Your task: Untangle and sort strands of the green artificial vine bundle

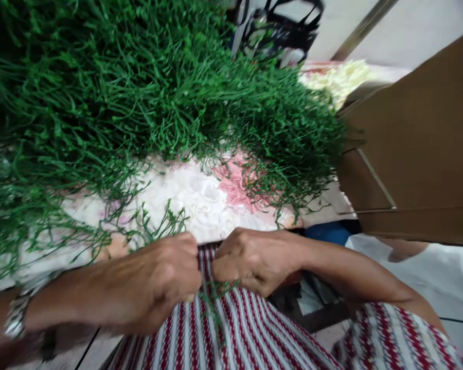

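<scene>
both hands meet near, over the striped lap, the left hand (165, 280) and right hand (254, 259) each in a closed grip on thin green sprigs (212, 293), which are best pinched close together, just short of the far green heap (139, 87).

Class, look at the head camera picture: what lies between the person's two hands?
Between the left hand and right hand, thin green sprigs hang down over the red-and-white striped cloth, in the head view.

Beyond the grip lies a floral pink-and-white cloth (200, 198); far right stands a brown wooden cabinet (420, 149), a black bag (281, 31) farther back.
</scene>
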A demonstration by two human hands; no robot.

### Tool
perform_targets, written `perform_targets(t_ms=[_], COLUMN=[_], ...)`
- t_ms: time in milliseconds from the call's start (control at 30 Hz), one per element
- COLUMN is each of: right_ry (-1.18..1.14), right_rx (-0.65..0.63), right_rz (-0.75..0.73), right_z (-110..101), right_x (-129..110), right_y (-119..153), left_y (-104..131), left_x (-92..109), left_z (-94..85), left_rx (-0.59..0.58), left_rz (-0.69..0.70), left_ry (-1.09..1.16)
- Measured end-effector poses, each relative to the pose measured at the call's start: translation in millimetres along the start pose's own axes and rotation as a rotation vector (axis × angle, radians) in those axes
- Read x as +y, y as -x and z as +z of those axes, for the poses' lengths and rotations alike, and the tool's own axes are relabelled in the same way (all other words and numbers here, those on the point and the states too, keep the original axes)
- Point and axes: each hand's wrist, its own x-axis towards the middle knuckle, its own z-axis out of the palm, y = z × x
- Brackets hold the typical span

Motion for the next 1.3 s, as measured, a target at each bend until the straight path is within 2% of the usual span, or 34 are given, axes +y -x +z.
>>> perform_targets(t_ms=[33,67,133,300,433,700,767,800,867,900,967,1033,1133,1167,1233,1300], right_ry=[-0.029,-0.067,-0.169,-0.384,-0.419,-0.311,-0.286,-0.252,-0.091,0.056,0.358,0.685,1.257,1.399,1.485,1.419], right_rx=[0.03,0.062,0.129,0.213,0.169,0.109,0.165,0.243,0.474,0.549,0.484,0.434,0.515,0.503,0.392,0.275], right_rz=[0.019,0.045,0.115,0.237,0.21,0.118,0.105,0.119,0.196,0.241,0.298,0.444,0.88,1.02,1.205,1.259], right_z=[0.9,2.1,4.9,8.5,9.9,14.1,8.1,3.3,-8.7,-15.2,-27.2,-36.6,-44.6,-45.7,-45.2,-42.2], right_x=[4.1,8.8,18.3,30.4,30.4,27.5,26.0,24.6,20.6,18.2,13.5,12.2,22.6,29.2,43.6,54.6], right_y=[0.8,1.4,1.3,-4.0,-5.7,0.5,13.4,21.5,37.4,43.7,52.8,60.2,76.3,82.5,92.8,98.7], left_y=[-5.4,-9.8,-14.5,-7.0,-0.2,1.8,9.8,14.8,23.5,26.0,25.7,20.5,11.1,8.8,5.7,4.3], left_x=[-3.0,-7.7,-20.1,-41.1,-37.9,-24.9,-24.0,-24.3,-26.3,-27.9,-31.3,-34.9,-40.0,-41.6,-44.8,-47.8], left_z=[-2.5,-4.0,-4.2,-0.2,0.2,1.1,-3.7,-6.6,-10.9,-11.8,-10.5,-7.1,-2.8,-2.0,-1.2,-0.8], left_rx=[-0.117,-0.112,-0.086,-0.038,-0.063,-0.068,-0.053,-0.02,0.1,0.171,0.147,0.18,0.36,0.405,0.464,0.53], left_rz=[0.032,0.042,-0.03,-0.226,-0.219,-0.064,-0.057,-0.076,-0.139,-0.176,-0.169,-0.245,-0.442,-0.478,-0.497,-0.486], left_ry=[0.046,0.109,0.26,0.494,0.516,0.419,0.408,0.395,0.346,0.318,0.301,0.316,0.391,0.43,0.518,0.601])
